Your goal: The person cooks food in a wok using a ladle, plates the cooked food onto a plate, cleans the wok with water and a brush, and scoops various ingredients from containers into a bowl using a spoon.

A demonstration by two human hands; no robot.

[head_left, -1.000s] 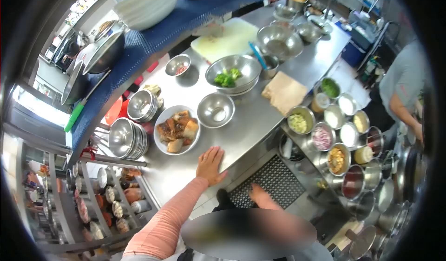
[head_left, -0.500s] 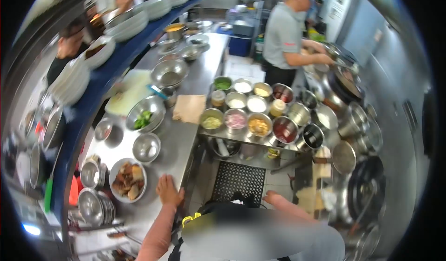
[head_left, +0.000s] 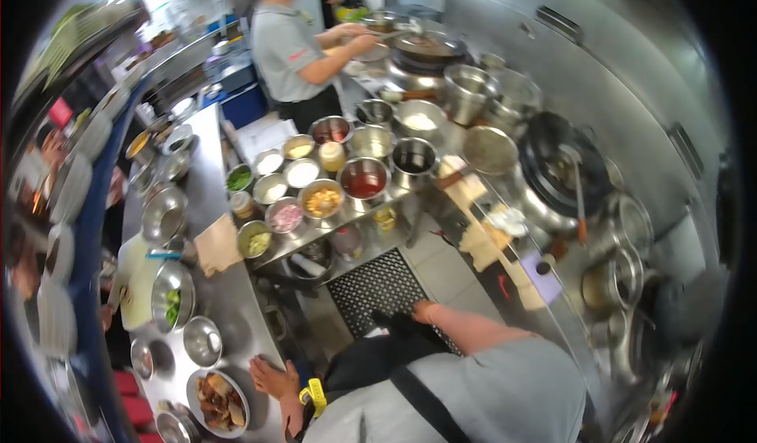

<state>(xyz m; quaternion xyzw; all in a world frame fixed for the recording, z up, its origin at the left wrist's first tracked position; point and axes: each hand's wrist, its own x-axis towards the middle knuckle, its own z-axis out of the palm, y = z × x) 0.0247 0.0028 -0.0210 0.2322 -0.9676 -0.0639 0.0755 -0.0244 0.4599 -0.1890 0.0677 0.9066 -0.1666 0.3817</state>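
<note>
Grip released: we see left hand (head_left: pixel 274 378) flat on counter (head_left: pixel 240 321), probably for support, near food bowl (head_left: pixel 192 403); right hand (head_left: pixel 426 311) hangs by mat (head_left: pixel 361 287), grip we can't tell.

White bowl (head_left: pixel 192 396) | browned chunks (head_left: pixel 220 402) inside | upright on steel counter (head_left: pixel 232 305)

No readable text, labels or numbers anywhere.
</note>
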